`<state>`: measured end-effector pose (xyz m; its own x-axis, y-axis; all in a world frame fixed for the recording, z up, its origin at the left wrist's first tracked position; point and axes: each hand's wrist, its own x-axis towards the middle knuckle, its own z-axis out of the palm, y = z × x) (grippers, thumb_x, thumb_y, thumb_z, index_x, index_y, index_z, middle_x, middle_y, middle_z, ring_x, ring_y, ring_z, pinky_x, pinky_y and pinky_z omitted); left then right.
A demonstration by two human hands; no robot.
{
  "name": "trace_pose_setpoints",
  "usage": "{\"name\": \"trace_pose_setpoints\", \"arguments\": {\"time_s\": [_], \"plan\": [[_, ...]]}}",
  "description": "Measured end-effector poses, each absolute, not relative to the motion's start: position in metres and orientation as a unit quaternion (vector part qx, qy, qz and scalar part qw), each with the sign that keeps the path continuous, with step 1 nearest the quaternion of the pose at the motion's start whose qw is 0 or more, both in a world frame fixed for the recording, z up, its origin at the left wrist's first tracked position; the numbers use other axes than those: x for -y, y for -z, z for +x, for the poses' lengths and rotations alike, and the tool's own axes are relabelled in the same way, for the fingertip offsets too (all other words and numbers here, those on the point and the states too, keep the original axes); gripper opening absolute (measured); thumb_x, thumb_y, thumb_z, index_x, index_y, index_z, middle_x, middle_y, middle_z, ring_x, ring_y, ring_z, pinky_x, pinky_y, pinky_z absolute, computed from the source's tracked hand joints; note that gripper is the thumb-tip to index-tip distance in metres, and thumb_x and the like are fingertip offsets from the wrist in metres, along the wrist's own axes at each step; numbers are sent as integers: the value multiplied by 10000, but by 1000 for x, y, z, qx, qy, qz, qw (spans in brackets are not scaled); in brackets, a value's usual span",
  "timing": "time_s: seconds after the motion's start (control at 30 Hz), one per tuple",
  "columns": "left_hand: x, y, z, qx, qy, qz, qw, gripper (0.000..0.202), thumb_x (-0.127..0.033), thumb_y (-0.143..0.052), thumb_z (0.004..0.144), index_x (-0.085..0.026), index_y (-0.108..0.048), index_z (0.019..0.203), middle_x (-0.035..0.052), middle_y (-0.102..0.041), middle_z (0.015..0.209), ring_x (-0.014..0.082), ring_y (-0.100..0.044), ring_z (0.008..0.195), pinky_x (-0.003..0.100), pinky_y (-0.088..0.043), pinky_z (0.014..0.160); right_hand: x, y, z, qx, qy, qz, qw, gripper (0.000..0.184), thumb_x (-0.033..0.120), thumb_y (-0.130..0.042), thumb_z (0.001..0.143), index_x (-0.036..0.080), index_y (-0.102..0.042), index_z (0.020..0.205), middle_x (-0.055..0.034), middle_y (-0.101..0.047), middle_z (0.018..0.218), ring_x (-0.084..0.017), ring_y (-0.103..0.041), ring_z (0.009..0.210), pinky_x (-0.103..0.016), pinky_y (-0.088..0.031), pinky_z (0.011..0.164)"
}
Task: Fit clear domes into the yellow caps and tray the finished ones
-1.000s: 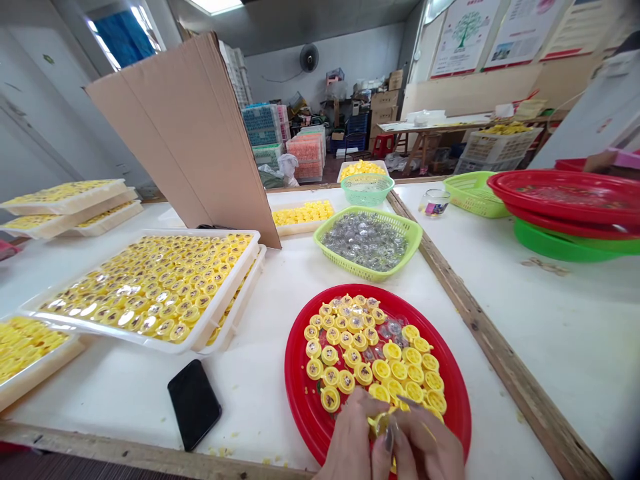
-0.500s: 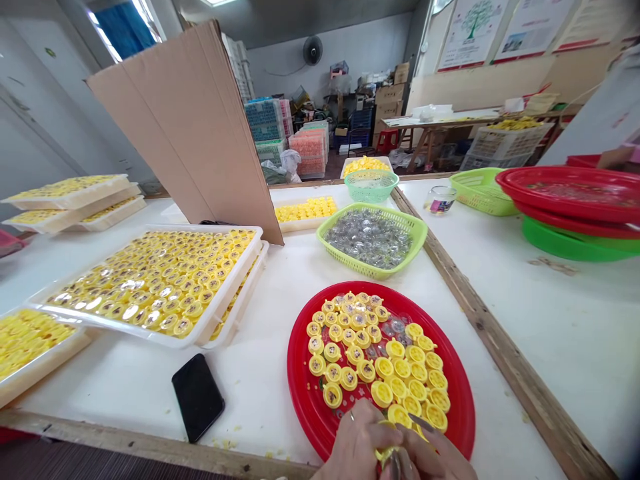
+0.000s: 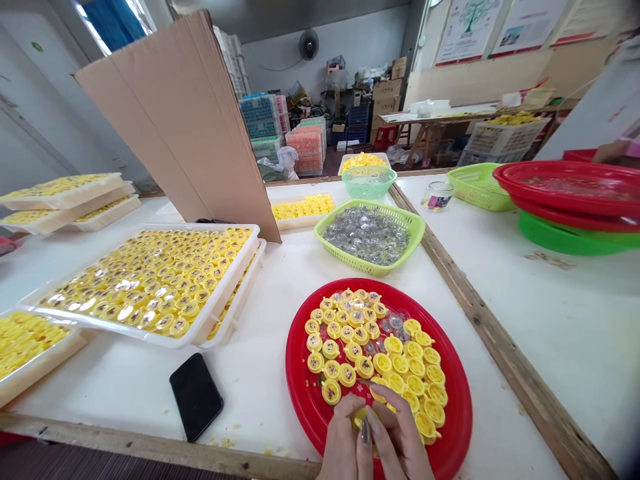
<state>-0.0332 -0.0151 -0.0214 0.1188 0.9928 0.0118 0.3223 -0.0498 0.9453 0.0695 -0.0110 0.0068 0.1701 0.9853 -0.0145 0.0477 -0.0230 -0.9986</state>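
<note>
Both my hands meet over the near edge of a round red tray [image 3: 305,407]. My left hand [image 3: 345,437] is closed on a small round yellow plastic piece [image 3: 359,417], mostly hidden by the fingers. My right hand [image 3: 400,427] pinches the same piece, thumb against it, its index finger reaching out over the tray. Yellow pieces with printed picture faces [image 3: 347,375] fill the tray's left side. On the right lie yellow pieces with plain faces [image 3: 415,367]. Several clear plastic caps [image 3: 395,322] lie between the groups.
Behind the tray stands a light green basket [image 3: 420,233] of clear caps. To the left are a black phone [image 3: 196,397], white trays [image 3: 200,337] of yellow pieces and an upright cardboard sheet [image 3: 185,120]. A wooden strip [image 3: 480,320] crosses the table at right, beyond it stacked red trays [image 3: 565,200].
My hands have shifted slightly left and up over the tray, still around the yellow piece. My right index finger has stretched forward. The whole view has moved a little.
</note>
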Motion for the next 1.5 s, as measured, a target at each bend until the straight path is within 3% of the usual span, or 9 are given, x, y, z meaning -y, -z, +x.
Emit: {"name": "trace_pose_setpoints", "arguments": {"time_s": [0.23, 0.33, 0.4, 0.57, 0.77, 1.03, 1.2, 1.4, 1.5], "plan": [[-4, 18, -42, -465, -354, 634, 507, 284, -405, -315, 1002, -189, -483, 1076, 104, -636, 995, 195, -620, 877, 360, -523, 847, -49, -6, 123, 669, -405, -503, 368, 393, 432, -533, 940, 233, -536, 1279, 40, -613, 648, -155, -620, 582, -287, -563, 609], [-8, 17, -51, -469, -261, 726, 430, 193, -225, -396, 970, -200, -549, 1085, 96, -643, 1040, 204, -624, 971, 341, -521, 874, -102, -8, 147, 777, -134, -521, 328, 316, 358, -447, 972, 198, -617, 1186, -86, -723, 945, -258, -657, 987, -453, -537, 887], [-10, 21, -52, -491, -194, 775, 349, 273, -127, -419, 933, -199, -569, 1150, 105, -657, 1084, 231, -636, 1016, 371, -529, 886, -132, -2, 151, 800, -94, -506, 309, 315, 316, -443, 962, 204, -654, 1167, -109, -705, 1157, -309, -565, 1199, -536, -446, 1017], [-17, 33, -48, -573, -79, 804, 139, 367, -109, -557, 884, -80, -544, 1249, 161, -700, 1079, 325, -683, 968, 494, -565, 810, -168, 17, 135, 831, -90, -476, 273, 348, 278, -453, 942, 155, -686, 1169, -123, -686, 1224, -318, -545, 1254, -568, -389, 1086], [-19, 19, -62, -606, -118, 786, 26, 313, -164, -649, 845, -172, -611, 1156, 109, -668, 1065, 307, -661, 970, 462, -567, 806, -172, 23, 133, 823, -114, -478, 287, 369, 281, -403, 963, 173, -713, 1131, -109, -702, 1190, -308, -543, 1263, -588, -392, 1083], [-46, 4, -29, -524, -139, 834, 105, 430, -203, -704, 808, -222, -576, 1218, 103, -589, 1200, 306, -565, 1106, 496, -491, 949, -157, 7, 137, 737, -198, -522, 382, 280, 363, -472, 934, 224, -701, 1014, -107, -731, 1114, -307, -644, 1117, -567, -463, 1009], [-61, 16, -9, -518, -134, 839, 99, 320, -278, -745, 787, -214, -656, 1088, 124, -582, 1214, 328, -560, 1109, 516, -493, 923, -129, -6, 160, 643, -300, -567, 418, 325, 478, -467, 944, 194, -622, 921, -99, -755, 971, -243, -726, 880, -380, -603, 746], [-50, 8, -22, -518, -164, 825, 154, 289, -226, -712, 794, -211, -633, 1071, 96, -558, 1234, 313, -521, 1154, 526, -457, 973, -81, -2, 195, 601, -364, -613, 362, 384, 532, -543, 867, 191, -681, 756, -67, -753, 737, -246, -712, 655, -342, -573, 568], [-43, 0, -30, -515, -188, 818, 173, 272, -178, -677, 803, -215, -613, 1065, 95, -548, 1239, 306, -515, 1157, 527, -444, 983, -60, 1, 201, 642, -252, -673, 267, 369, 507, -493, 874, 224, -686, 735, -65, -745, 754, -270, -697, 678, -380, -553, 574]]}}
